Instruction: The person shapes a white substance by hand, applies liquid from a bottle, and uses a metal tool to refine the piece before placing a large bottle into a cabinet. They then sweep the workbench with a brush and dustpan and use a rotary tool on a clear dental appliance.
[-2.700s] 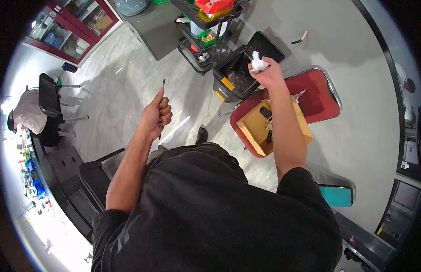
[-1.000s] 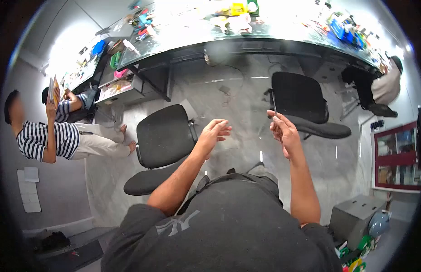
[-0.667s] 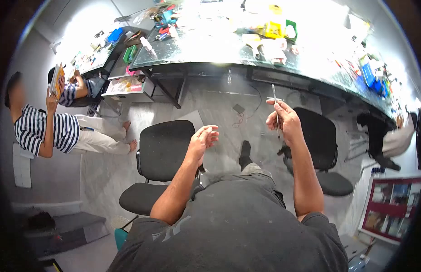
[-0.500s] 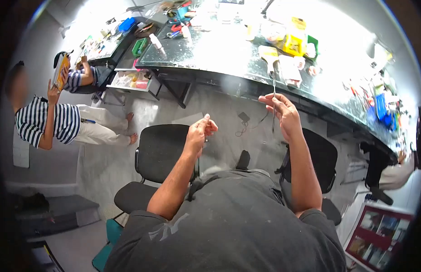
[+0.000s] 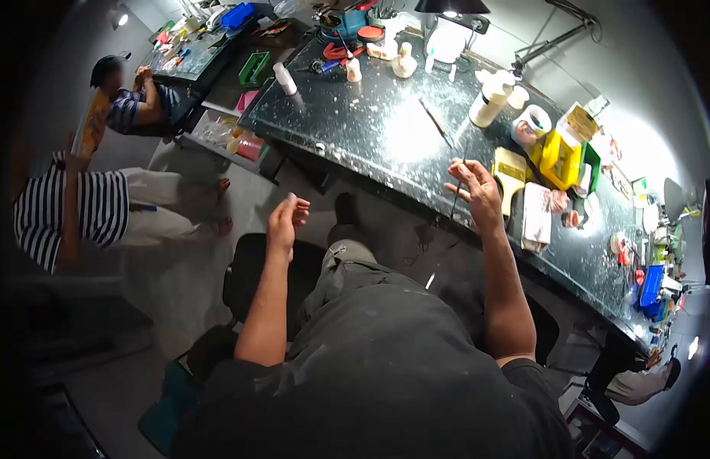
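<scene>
My right hand (image 5: 483, 197) is raised at the bench's front edge, with its thumb and fingertips pinching a thin, dark, stick-like hand tool (image 5: 455, 203). The tool stands nearly upright; its exact kind is too small to tell. Just right of that hand lies a wide flat paintbrush (image 5: 510, 162), beside a pale block-shaped item (image 5: 536, 216). A second slim tool (image 5: 433, 118) rests on the bench beyond my fingers. Over the floor and a black chair, my left hand (image 5: 283, 227) hangs in the air with fingers loosely bent and apart, nothing visible in it.
The speckled dark bench (image 5: 355, 157) crosses in front of me. It bears a white bottle (image 5: 490, 99), a yellow bin (image 5: 558, 159), a green bin (image 5: 590, 170) and a lamp (image 5: 452, 6). A black chair (image 5: 248, 268) stands left. A person in stripes (image 5: 102, 214) is farther left; others sit at benches.
My view has come closer to the bench, and one leg now shows stepped forward. My right hand has moved to the bench edge with the thin tool still in it.
</scene>
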`<state>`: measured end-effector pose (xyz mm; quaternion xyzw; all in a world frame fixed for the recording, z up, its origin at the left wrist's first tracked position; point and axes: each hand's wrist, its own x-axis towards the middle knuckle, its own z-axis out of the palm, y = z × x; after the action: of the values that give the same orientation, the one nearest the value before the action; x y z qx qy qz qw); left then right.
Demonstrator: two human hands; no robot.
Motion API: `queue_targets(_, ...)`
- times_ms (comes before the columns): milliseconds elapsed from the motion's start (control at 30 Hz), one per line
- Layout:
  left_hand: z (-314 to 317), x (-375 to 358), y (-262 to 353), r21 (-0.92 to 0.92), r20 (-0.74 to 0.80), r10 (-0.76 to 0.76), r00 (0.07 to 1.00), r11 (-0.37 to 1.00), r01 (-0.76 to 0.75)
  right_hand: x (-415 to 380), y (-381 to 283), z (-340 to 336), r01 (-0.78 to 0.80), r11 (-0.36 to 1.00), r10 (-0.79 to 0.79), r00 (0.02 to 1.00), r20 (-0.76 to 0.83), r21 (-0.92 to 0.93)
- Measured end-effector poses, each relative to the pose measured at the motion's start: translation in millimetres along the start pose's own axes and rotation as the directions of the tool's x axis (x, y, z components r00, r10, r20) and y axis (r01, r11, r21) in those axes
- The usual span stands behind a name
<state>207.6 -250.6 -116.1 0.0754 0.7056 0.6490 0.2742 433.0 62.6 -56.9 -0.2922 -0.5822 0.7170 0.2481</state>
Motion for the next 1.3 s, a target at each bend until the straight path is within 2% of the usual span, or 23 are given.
queue_targets(33,-11.8,37.3,4.9,0.029,0.025,0.014,1.000,0.999,-0.015,19.8,6.1,1.9,0.034,0.994,-0.038,0.998,-0.039,-0.099)
queue_targets(100,-25.6,120.5,19.3,0.034,-0.005,0.076,0.997,0.997,-0.075,63.6,15.2,3.2,0.063,0.991,-0.047,0.989,0.138,-0.114)
queue_targets(133,-27.9,162.6,25.8,0.085,-0.036,0.162,0.986,0.984,-0.158,77.8,4.7,19.7,-0.055,0.996,0.062,0.994,0.094,-0.069)
queue_targets(167,-29.2,204.1,32.4,0.138,-0.059,0.245,0.968,0.962,-0.235,101.0,21.1,22.2,-0.031,0.998,0.038,0.989,0.142,-0.046)
queue_targets(233,-55.3,300.3,16.9,0.291,0.051,0.335,0.941,0.896,-0.335,130.8,25.1,69.1,0.065,0.963,-0.063,0.998,0.017,-0.260)
queue_targets(300,-42.4,328.3,61.9,0.608,0.054,0.382,0.923,0.721,-0.334,161.7,39.7,105.6,0.008,0.906,-0.007,1.000,0.004,-0.423)
queue_targets(333,-41.6,348.1,66.1,0.622,0.113,0.471,0.875,0.654,-0.432,175.6,44.1,126.3,-0.141,0.941,0.143,0.990,-0.016,-0.307)
queue_targets(367,-42.5,365.5,69.5,0.624,0.182,0.553,0.813,0.574,-0.530,186.5,32.5,149.6,-0.263,0.883,0.274,0.961,-0.030,-0.390)
queue_targets(400,-44.6,376.0,80.0,0.574,0.260,0.424,0.868,0.655,-0.491,195.8,29.4,163.9,-0.177,0.761,0.202,0.979,-0.031,-0.624)
queue_targets(433,-45.5,393.2,76.8,0.505,0.332,0.418,0.845,0.678,-0.534,200.8,29.8,170.8,-0.087,0.575,0.142,0.990,-0.005,-0.814)
queue_targets(467,-47.5,401.3,69.8,0.547,0.348,0.339,0.874,0.684,-0.483,198.9,38.1,170.8,-0.129,0.567,0.168,0.985,-0.039,-0.813)
queue_targets(533,-43.3,404.3,77.0,0.578,0.370,0.247,0.895,0.693,-0.430,196.5,51.8,168.5,0.013,0.493,0.002,1.000,0.016,-0.870)
queue_targets(633,-34.1,406.0,83.3,0.508,0.404,0.250,0.880,0.739,-0.443,191.1,28.1,177.2,-0.076,0.370,0.190,0.982,-0.005,-0.926)
queue_targets(767,-18.9,405.6,90.1,0.498,0.438,0.276,0.856,0.718,-0.487,201.6,27.0,182.7,-0.256,0.429,0.235,0.958,-0.166,-0.867)
queue_targets(800,-16.0,408.5,91.0,0.494,0.449,0.316,0.836,0.692,-0.527,206.7,36.2,173.8,-0.284,0.456,0.212,0.955,-0.207,-0.843)
queue_targets(833,-12.6,410.7,92.4,0.489,0.463,0.351,0.813,0.664,-0.565,209.3,48.3,163.3,-0.208,0.464,0.033,0.975,-0.218,-0.861)
queue_targets(900,-7.1,418.5,93.2,0.491,0.478,0.334,0.812,0.665,-0.563,215.6,63.6,133.8,-0.195,0.453,-0.181,0.936,-0.303,-0.870)
queue_targets(967,-3.7,433.5,89.6,0.500,0.489,0.375,0.788,0.620,-0.605,219.4,69.6,109.2,-0.275,0.452,-0.260,0.869,-0.421,-0.849)
queue_targets(1000,-2.1,439.8,93.3,0.490,0.539,0.378,0.752,0.586,-0.645,219.4,65.5,106.9,-0.334,0.524,-0.213,0.839,-0.500,-0.784)
queue_targets(1033,-0.5,444.0,96.3,0.488,0.548,0.370,0.751,0.588,-0.645,217.9,69.5,103.6,-0.300,0.588,-0.207,0.842,-0.498,-0.751)
queue_targets(1100,2.4,451.3,101.9,0.477,0.611,0.350,0.710,0.552,-0.683,213.6,68.4,108.3,-0.150,0.547,-0.235,0.917,-0.323,-0.824)
queue_targets(1167,4.2,453.0,101.7,0.465,0.622,0.333,0.708,0.571,-0.677,205.0,64.9,121.0,-0.099,0.467,-0.174,0.964,-0.201,-0.878)
queue_targets(1300,3.1,457.3,97.3,0.426,0.637,0.355,0.685,0.578,-0.696,194.7,73.6,132.3,-0.123,0.422,-0.178,0.960,-0.215,-0.898)
